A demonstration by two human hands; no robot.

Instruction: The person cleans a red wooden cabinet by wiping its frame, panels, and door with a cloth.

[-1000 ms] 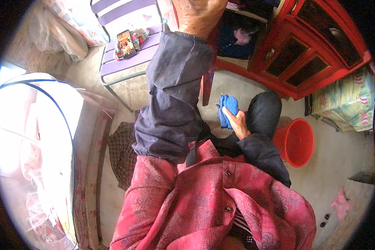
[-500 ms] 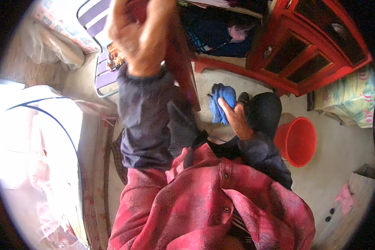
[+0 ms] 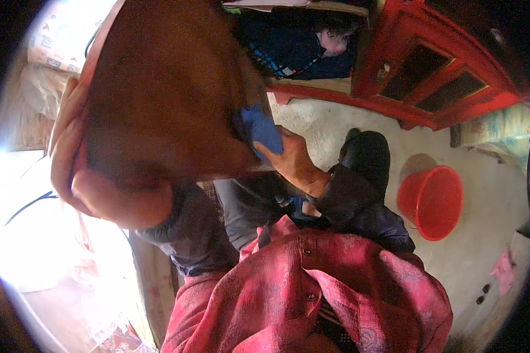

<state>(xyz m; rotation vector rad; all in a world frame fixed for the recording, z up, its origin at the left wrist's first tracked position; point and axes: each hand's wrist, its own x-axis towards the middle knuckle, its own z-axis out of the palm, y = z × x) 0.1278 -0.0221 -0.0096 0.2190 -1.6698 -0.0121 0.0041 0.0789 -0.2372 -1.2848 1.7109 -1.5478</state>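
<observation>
A broad brown wooden panel (image 3: pixel 165 88), which looks like a cabinet door, fills the upper left of the head view. My left hand (image 3: pixel 97 185) is closed round its left edge, fingers wrapped over the rim and slightly blurred. At the panel's lower right corner, my right hand (image 3: pixel 297 162) grips a bunched blue cloth (image 3: pixel 261 127). The cloth lies against the panel's face, thumb on the near side.
Beyond the panel stands a red cabinet (image 3: pixel 436 76) with dark clothes (image 3: pixel 297 50) on an open shelf. A red bucket (image 3: pixel 433 203) is on the floor at my right. Bright light washes out the left side. A pink cloth (image 3: pixel 503 270) lies far right.
The panel has swung toward me, its wide face now showing. My left hand has come down and left with its edge. My right hand has brought the blue cloth leftward onto it.
</observation>
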